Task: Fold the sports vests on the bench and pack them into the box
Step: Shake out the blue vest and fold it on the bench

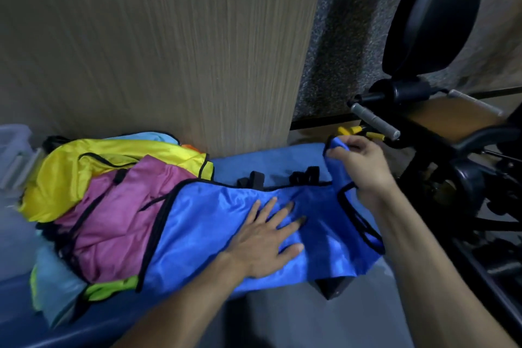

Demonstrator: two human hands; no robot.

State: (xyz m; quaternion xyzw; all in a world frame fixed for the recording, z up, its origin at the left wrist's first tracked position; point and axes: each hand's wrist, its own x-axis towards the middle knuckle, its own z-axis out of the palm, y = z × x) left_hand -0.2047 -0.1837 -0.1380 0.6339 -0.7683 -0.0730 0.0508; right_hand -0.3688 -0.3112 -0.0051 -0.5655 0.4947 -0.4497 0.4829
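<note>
blue vest: spread flat on the tabletop, long axis running left-right across the view, black trim round the edges; near edge hangs over the front of the tabletop.
left hand: fingers straight and spread, palm pressing flat on the middle of the blue vest; pins it, holds nothing.
right hand: grip pinching the vest's far right strap end, fingers curled round the cloth, lifted a little off the tabletop.
key relation: pinched end lies right of and beyond the pressing palm; rest of the vest runs away to the left, so a fold would likely bring the right end leftward over the palm line.
nearer hand: right hand already has the free end; left sits at what looks like the fold line.
vest pile: yellow, pink, green and pale blue vests heaped at the left end of the tabletop, touching the blue vest's left edge, unfolded.
box: pale translucent container at far left edge, beyond the pile; blurred, contents cannot tell.
stage: judged early, first fold of this vest not yet made.
risk: slippery cloth may slide under the palm.
</note>
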